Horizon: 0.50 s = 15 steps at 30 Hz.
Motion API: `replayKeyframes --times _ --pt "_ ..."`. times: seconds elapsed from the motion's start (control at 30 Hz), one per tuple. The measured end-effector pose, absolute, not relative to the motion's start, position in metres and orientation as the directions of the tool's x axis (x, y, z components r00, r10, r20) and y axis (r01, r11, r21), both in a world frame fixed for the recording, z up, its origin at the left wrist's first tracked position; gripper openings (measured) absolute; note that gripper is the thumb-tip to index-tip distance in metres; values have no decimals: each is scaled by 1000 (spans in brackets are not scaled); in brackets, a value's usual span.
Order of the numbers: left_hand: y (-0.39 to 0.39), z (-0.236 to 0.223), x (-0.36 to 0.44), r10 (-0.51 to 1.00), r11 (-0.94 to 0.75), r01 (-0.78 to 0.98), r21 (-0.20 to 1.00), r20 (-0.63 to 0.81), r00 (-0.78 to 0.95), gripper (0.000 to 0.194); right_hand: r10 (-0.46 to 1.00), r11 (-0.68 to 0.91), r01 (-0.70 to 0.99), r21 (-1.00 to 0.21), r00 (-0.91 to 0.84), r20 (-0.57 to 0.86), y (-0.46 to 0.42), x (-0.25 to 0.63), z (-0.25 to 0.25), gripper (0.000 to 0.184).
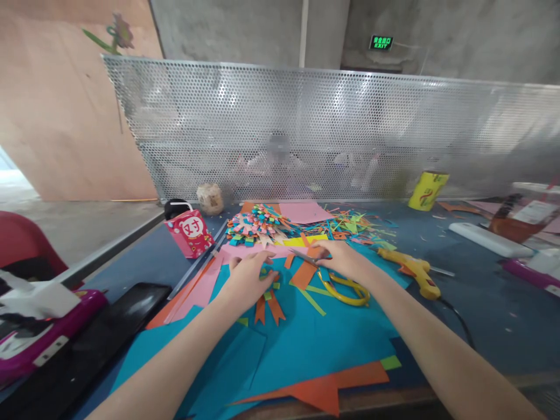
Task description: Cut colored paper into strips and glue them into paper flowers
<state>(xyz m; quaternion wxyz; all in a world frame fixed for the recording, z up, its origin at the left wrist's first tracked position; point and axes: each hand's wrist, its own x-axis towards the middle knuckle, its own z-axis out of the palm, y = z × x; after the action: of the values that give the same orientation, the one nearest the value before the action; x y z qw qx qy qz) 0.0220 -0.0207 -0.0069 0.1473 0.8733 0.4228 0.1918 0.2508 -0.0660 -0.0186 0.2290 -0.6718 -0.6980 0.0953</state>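
My left hand (250, 275), fingers apart, hovers over or rests on a small paper rosette (270, 304) with orange notched tails and green bits; the hand hides most of it. Across the blue paper sheet (301, 344), my right hand (339, 256) has its fingertips closed at an orange paper strip (303, 275). Directly under that hand are scissors (347, 294) with yellow handles, their blades pointing left over the orange strip. Thin green paper strips (314, 301) lie between the hands. Beyond them sits a pile of colourful finished-looking paper rosettes (251, 224).
Paper scraps (354, 224) spread behind my right hand. A yellow glue gun (413, 271) with a cord lies right, near a yellow can (429, 191). Left are a red drink box (191, 234), a black phone (135, 312) and a purple power strip (83, 312). A perforated metal screen (245, 116) stands behind.
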Motion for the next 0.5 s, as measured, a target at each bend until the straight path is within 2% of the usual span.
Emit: replayKeyframes --times 0.13,0.3,0.5 --pt "-22 -9 22 739 -668 611 425 280 613 27 977 92 886 -454 7 211 -66 249 -17 36" --pt "-23 -12 24 699 -714 570 407 357 620 22 965 32 912 -409 78 250 -67 248 -16 36" --pt "-27 -15 25 687 -724 549 418 360 631 21 967 -12 936 -350 100 234 -71 244 -14 28"
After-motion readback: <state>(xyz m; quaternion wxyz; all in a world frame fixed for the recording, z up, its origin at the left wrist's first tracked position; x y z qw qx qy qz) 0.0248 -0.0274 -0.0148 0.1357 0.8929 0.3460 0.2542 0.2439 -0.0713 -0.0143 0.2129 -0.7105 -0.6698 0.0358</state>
